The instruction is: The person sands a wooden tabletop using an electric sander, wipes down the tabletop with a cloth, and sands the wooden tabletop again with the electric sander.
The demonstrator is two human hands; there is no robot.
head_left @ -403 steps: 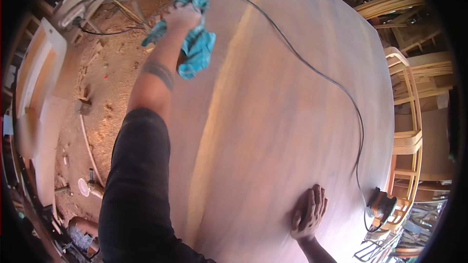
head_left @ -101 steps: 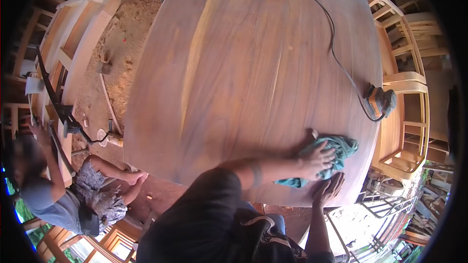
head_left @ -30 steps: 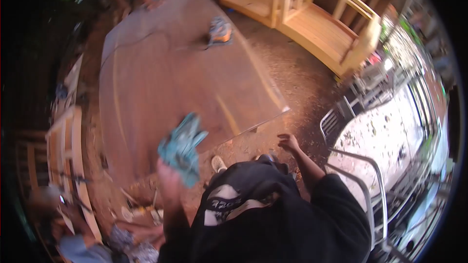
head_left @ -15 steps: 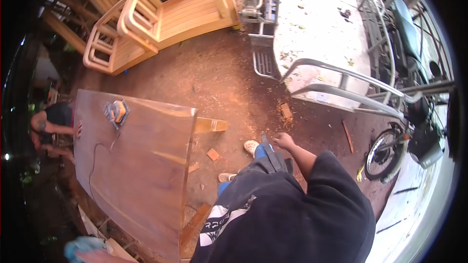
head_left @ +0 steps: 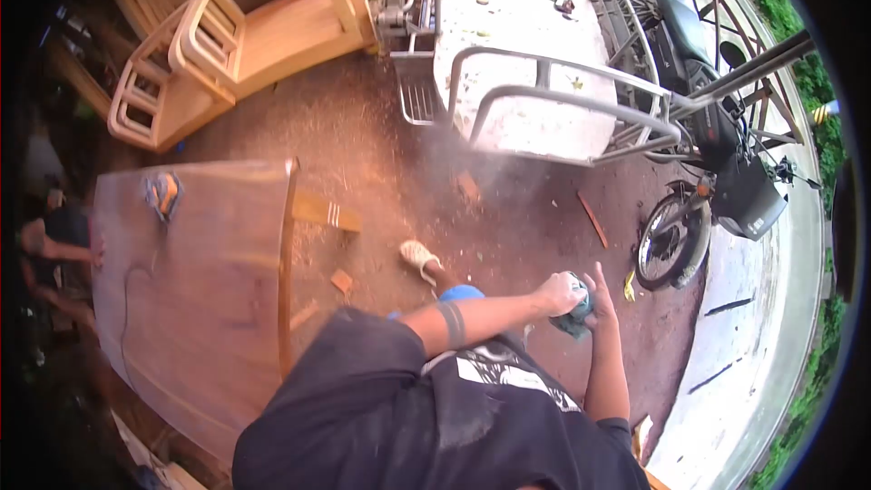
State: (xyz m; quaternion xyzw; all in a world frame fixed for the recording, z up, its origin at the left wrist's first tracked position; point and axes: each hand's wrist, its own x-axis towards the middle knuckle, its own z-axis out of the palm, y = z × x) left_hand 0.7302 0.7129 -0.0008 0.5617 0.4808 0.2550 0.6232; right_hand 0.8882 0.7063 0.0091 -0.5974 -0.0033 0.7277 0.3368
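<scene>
My left hand (head_left: 562, 292) reaches across in front of me, its fingers closed on a crumpled teal cloth (head_left: 573, 320). Beside it, my right hand (head_left: 599, 298) has its fingers stretched out and spread, with the palm side against or very near the cloth. A hazy puff of dust hangs over the ground beyond my hands. To my left stands a large brown wooden board (head_left: 200, 281), with an orange and grey power sander (head_left: 162, 195) resting on it and a cord trailing down.
Another person (head_left: 63, 236) leans at the board's far left side. Wooden benches (head_left: 272, 45) stand at the back. A metal-railed white cart (head_left: 526, 27) and a motorcycle (head_left: 717, 154) are to the right. Wood scraps, such as a small block (head_left: 341, 281), lie on the dirt ground.
My left hand has swung from the lower left over to my right hand, bringing the cloth. The view has turned rightward, and dust has appeared near the cart.
</scene>
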